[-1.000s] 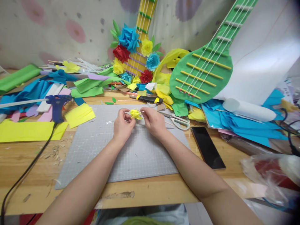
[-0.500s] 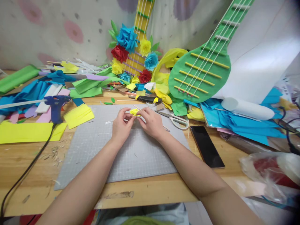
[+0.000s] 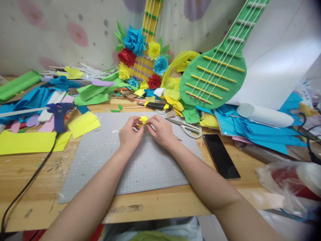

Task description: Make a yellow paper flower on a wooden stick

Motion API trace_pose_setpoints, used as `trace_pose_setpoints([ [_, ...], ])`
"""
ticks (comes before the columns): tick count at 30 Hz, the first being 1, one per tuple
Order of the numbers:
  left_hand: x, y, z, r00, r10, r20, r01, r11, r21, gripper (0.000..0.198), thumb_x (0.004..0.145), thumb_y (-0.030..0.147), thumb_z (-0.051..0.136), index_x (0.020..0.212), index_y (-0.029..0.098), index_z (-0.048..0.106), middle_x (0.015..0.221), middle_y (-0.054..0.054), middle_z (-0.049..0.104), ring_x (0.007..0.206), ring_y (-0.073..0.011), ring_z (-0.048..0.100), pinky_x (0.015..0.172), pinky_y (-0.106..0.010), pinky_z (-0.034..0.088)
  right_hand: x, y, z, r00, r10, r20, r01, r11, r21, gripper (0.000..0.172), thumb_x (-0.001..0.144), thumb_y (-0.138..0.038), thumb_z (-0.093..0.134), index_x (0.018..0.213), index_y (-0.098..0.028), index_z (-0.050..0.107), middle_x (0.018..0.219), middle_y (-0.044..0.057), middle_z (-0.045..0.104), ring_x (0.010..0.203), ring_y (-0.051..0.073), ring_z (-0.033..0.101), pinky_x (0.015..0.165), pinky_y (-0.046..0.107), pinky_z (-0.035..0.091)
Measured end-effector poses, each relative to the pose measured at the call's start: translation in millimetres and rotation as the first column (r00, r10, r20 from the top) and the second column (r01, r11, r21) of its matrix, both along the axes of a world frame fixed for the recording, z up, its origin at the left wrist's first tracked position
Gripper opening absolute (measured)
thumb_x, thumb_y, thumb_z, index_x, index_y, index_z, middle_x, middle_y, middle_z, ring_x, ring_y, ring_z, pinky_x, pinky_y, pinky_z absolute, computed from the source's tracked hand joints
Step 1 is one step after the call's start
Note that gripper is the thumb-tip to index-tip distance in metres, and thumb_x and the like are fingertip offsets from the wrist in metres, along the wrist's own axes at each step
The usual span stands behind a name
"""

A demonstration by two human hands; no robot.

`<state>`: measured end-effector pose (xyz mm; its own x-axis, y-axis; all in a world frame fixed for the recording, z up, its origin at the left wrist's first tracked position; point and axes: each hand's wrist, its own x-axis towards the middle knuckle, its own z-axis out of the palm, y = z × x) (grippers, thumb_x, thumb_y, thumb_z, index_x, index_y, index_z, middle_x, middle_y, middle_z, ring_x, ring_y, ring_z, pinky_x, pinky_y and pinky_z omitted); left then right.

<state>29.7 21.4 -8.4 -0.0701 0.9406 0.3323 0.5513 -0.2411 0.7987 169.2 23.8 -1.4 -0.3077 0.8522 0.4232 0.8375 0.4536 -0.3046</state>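
Over the grey cutting mat (image 3: pixel 100 167), my hands meet around a small yellow paper flower (image 3: pixel 143 120). My left hand (image 3: pixel 130 133) pinches it from the left with thumb and fingertips. From the other side, my right hand (image 3: pixel 159 130) is closed, its fingertips at the flower's edge. A thin wooden stick (image 3: pixel 177 137) shows on both sides of my right hand and seems to run through its grip. Scissors (image 3: pixel 190 129) lie just right of my right hand. Behind the hands is a yellow-and-black utility knife (image 3: pixel 159 105).
A blue glue gun (image 3: pixel 59 115) with its cord stands left, by folded yellow crepe paper (image 3: pixel 27 142). A phone (image 3: pixel 221 156) lies right of the mat. Behind lean a green paper instrument (image 3: pixel 213 78) and a yellow one (image 3: pixel 143 67) with paper flowers. Blue paper (image 3: pixel 260 134) lies far right.
The yellow flower has turned slightly between my fingertips, and my right fingers have shifted a little. The whole view has moved very slightly; the things on the table stay put.
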Motion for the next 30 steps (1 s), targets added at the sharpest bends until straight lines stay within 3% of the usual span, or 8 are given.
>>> trace_pose_setpoints([
  [9,3,3,1.8,0.981,0.132,-0.139,-0.126,0.991,0.046,0.031,0.069,0.017,0.053,0.099,0.023,0.049,0.085,0.002,0.063,0.061,-0.0099,0.055,0.062,-0.025,0.043,-3,1,-1.7,1.000,-0.024,-0.009,0.024,1.000,-0.011,0.018,0.085,-0.026,0.043,0.092,-0.020,0.059,0.095,0.003,0.059,0.087,0.014,0.053,0.064,0.023,0.036],
  [19,4,1,1.6,0.932,0.110,-0.345,-0.074,0.991,0.116,0.023,0.072,0.020,0.053,0.094,0.023,0.051,0.090,0.000,0.064,0.069,-0.0132,0.059,0.063,-0.026,0.040,-2,0,-1.4,1.000,-0.013,0.020,0.014,1.000,-0.007,0.018,0.085,-0.028,0.043,0.092,-0.021,0.058,0.095,0.003,0.059,0.085,0.013,0.054,0.061,0.023,0.034],
  [25,-4,6,-2.7,0.929,0.167,-0.331,-0.140,0.985,0.105,0.026,0.069,0.019,0.054,0.094,0.022,0.049,0.090,0.000,0.063,0.069,-0.0130,0.059,0.061,-0.025,0.041,2,2,-1.0,1.000,-0.016,0.021,0.016,1.000,0.008,0.018,0.085,-0.025,0.042,0.091,-0.021,0.058,0.094,0.002,0.060,0.083,0.013,0.055,0.062,0.023,0.033],
  [30,-6,6,-3.2,0.971,0.101,-0.218,-0.088,0.994,0.070,0.026,0.070,0.019,0.054,0.095,0.022,0.047,0.088,0.000,0.062,0.071,-0.0126,0.061,0.064,-0.025,0.044,3,1,3.8,1.000,-0.021,-0.018,0.021,1.000,-0.010,0.021,0.088,-0.028,0.038,0.099,-0.020,0.054,0.094,0.004,0.062,0.084,0.014,0.056,0.064,0.023,0.034],
])
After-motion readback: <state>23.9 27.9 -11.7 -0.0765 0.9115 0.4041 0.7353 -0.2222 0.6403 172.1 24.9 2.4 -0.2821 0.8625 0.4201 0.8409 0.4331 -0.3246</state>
